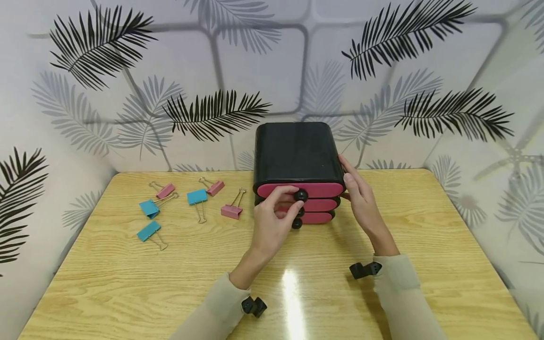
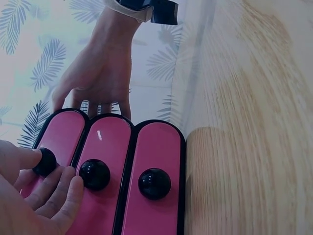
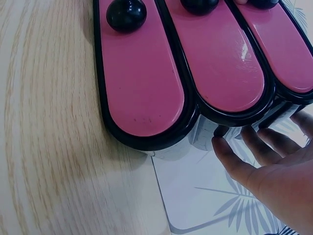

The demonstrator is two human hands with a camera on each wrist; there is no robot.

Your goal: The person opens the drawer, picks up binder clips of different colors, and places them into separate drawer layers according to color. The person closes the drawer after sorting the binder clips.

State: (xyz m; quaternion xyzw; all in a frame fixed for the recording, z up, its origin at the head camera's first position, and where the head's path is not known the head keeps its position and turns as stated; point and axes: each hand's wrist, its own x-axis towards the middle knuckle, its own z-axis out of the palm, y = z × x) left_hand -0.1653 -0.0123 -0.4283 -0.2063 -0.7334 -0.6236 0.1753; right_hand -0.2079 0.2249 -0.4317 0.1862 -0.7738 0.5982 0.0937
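A black drawer box (image 1: 297, 151) with three pink drawer fronts (image 2: 156, 142) stands at the back of the table, its drawers closed. Thumb and fingers of my left hand (image 1: 272, 226) pinch the round black knob (image 1: 301, 195) of the top drawer. The middle knob (image 2: 94, 174) and the bottom knob (image 2: 154, 183) are untouched in the left wrist view. My right hand (image 1: 361, 200) steadies the box from its right side, fingers extended along the wall. In the right wrist view, fingertips (image 3: 222, 144) of that hand reach the side of the box.
Left of the box lie pink binder clips (image 1: 231, 211) and blue binder clips (image 1: 197, 197), scattered on the wooden table (image 1: 191, 283). Right behind the table rises a wall covering (image 1: 187, 61) with a leaf pattern.
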